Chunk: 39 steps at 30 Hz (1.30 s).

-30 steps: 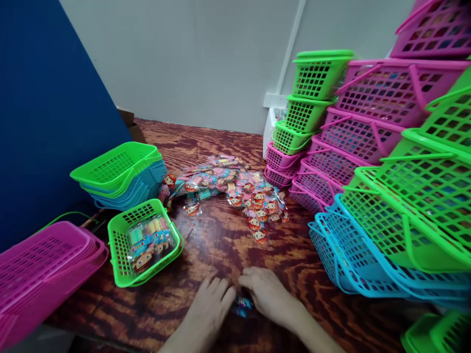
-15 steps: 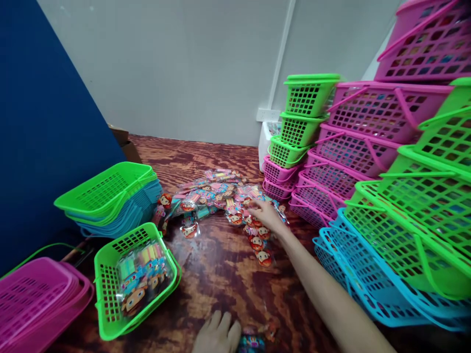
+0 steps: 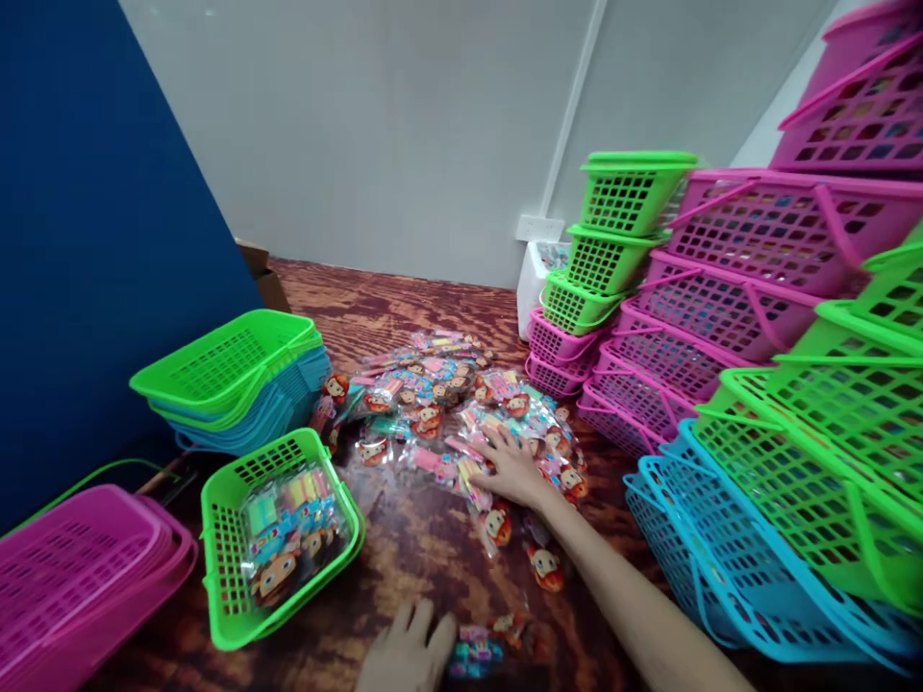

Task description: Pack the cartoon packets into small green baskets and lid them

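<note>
My right hand [image 3: 511, 467] lies with spread fingers on the near side of a pile of clear-wrapped packets [image 3: 433, 380]. Each packet shows a cartoon doll with red hair, and pastel pink, yellow or blue pieces. Under the fingertips a packet with a yellow part [image 3: 472, 478] is touched, not visibly gripped. My left hand [image 3: 408, 649] rests at the bottom edge, fingers outstretched, beside a few small packets [image 3: 480, 649] on the wooden table. To the left, a green basket [image 3: 216, 567] holds several of the same kind of packet.
Nested green and blue baskets [image 3: 216, 360] and pink baskets [image 3: 79, 557] stand at the left. Tall stacks of filled pink baskets [image 3: 785, 226], green baskets [image 3: 814, 452] and blue baskets [image 3: 721, 548] line the right. A white box [image 3: 530, 288] is by the wall.
My right hand has moved toward me across the pile, and packets have spread out nearer to me. The left hand stays near the bottom edge. The whole view has shifted slightly.
</note>
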Each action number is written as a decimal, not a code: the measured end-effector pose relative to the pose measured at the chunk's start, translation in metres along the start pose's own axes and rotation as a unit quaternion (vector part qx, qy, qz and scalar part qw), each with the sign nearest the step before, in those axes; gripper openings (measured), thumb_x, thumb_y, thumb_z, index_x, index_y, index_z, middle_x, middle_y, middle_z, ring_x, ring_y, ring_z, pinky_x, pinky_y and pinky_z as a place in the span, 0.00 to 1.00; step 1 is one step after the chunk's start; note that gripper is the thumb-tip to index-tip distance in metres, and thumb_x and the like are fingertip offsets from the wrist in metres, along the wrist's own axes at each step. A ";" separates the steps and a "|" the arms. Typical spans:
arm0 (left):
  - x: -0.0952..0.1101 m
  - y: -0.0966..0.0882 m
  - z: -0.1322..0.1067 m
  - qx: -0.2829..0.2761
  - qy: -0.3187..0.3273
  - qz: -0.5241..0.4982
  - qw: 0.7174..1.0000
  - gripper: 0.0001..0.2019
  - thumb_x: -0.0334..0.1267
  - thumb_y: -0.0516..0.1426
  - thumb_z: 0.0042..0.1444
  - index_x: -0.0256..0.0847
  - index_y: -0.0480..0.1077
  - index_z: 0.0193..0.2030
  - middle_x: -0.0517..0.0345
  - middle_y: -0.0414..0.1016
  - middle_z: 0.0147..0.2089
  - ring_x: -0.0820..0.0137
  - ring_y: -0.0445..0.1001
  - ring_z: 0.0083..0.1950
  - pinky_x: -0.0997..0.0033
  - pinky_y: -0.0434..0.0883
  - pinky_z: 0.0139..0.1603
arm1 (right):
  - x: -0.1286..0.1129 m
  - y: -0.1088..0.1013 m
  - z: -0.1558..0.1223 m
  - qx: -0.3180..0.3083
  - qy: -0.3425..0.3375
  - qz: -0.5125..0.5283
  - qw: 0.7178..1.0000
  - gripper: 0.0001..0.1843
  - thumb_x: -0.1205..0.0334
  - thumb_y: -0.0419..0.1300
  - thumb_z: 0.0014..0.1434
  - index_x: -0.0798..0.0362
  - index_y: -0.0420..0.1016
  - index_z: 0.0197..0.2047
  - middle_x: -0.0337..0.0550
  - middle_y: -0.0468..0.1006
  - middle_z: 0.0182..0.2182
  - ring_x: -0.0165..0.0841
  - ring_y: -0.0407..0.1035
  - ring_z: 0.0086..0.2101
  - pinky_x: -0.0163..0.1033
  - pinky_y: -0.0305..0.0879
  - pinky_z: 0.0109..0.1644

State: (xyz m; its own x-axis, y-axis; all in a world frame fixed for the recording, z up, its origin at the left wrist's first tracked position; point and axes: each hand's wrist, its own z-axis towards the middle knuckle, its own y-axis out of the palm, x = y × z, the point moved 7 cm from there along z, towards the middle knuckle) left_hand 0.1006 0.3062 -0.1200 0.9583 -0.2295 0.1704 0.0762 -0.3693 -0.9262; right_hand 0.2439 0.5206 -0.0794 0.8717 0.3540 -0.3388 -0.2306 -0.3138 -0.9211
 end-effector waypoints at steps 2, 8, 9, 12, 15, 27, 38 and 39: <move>0.000 -0.007 -0.003 -0.027 0.010 -0.002 1.000 0.22 0.29 0.50 0.63 0.51 0.67 0.61 0.48 0.71 0.58 0.54 0.69 0.58 0.56 0.73 0.52 | 0.002 0.010 -0.032 -0.033 -0.044 0.014 0.998 0.38 0.37 0.61 0.55 0.34 0.60 0.68 0.40 0.46 0.73 0.51 0.36 0.70 0.64 0.30 0.68; 0.012 -0.038 -0.021 -0.063 0.046 -0.003 0.997 0.23 0.23 0.46 0.62 0.42 0.66 0.61 0.47 0.71 0.59 0.55 0.68 0.59 0.58 0.72 0.54 | 0.016 -0.002 -0.062 -0.038 -0.049 0.151 0.987 0.35 0.38 0.49 0.65 0.46 0.61 0.69 0.47 0.61 0.68 0.44 0.53 0.66 0.51 0.47 0.68; 0.014 -0.042 -0.024 -0.058 0.044 -0.002 0.997 0.24 0.22 0.46 0.61 0.40 0.64 0.62 0.46 0.71 0.59 0.56 0.68 0.60 0.58 0.71 0.55 | 0.020 -0.009 -0.058 -0.001 -0.017 0.135 0.991 0.32 0.41 0.46 0.67 0.47 0.62 0.68 0.48 0.65 0.65 0.43 0.58 0.64 0.49 0.50 0.67; 0.021 -0.047 -0.028 -0.054 0.039 0.003 0.998 0.24 0.22 0.46 0.60 0.37 0.64 0.62 0.46 0.70 0.58 0.57 0.68 0.59 0.58 0.71 0.56 | 0.028 -0.018 -0.046 0.061 0.106 0.013 0.992 0.30 0.44 0.54 0.64 0.53 0.68 0.62 0.55 0.71 0.59 0.47 0.60 0.60 0.52 0.52 0.64; 0.024 -0.042 -0.031 -0.070 0.047 0.002 0.996 0.21 0.24 0.48 0.61 0.39 0.66 0.59 0.47 0.70 0.57 0.57 0.68 0.57 0.59 0.71 0.56 | 0.028 -0.015 -0.034 0.044 0.153 -0.027 0.987 0.27 0.49 0.66 0.54 0.55 0.74 0.53 0.58 0.72 0.56 0.50 0.61 0.58 0.52 0.55 0.60; 0.021 -0.037 -0.043 0.011 0.061 -0.021 0.998 0.16 0.26 0.48 0.63 0.41 0.68 0.54 0.49 0.70 0.52 0.58 0.68 0.53 0.58 0.70 0.51 | 0.056 -0.016 -0.030 0.021 0.164 0.084 0.983 0.12 0.63 0.69 0.46 0.53 0.74 0.35 0.36 0.76 0.28 0.31 0.68 0.31 0.33 0.61 0.35; 0.020 -0.037 -0.043 0.058 0.059 -0.025 0.996 0.17 0.23 0.47 0.61 0.36 0.65 0.54 0.47 0.71 0.51 0.60 0.67 0.53 0.60 0.68 0.54 | -0.030 -0.031 -0.037 0.011 0.055 0.075 0.996 0.11 0.55 0.65 0.50 0.54 0.78 0.34 0.39 0.77 0.30 0.35 0.70 0.34 0.35 0.63 0.37; 0.019 -0.038 -0.042 0.062 0.058 -0.035 0.996 0.15 0.24 0.47 0.62 0.37 0.66 0.52 0.48 0.71 0.50 0.60 0.68 0.52 0.62 0.68 0.53 | -0.044 -0.017 -0.039 -0.008 0.044 0.060 0.997 0.09 0.58 0.66 0.49 0.54 0.78 0.33 0.40 0.78 0.31 0.36 0.70 0.36 0.36 0.63 0.39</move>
State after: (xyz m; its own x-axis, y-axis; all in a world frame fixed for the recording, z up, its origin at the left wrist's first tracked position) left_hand 0.1041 0.2782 -0.0671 0.9118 -0.3123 0.2667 0.1819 -0.2751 -0.9440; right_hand 0.2259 0.4761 -0.0418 0.8731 0.2344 -0.4274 -0.3290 -0.3635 -0.8716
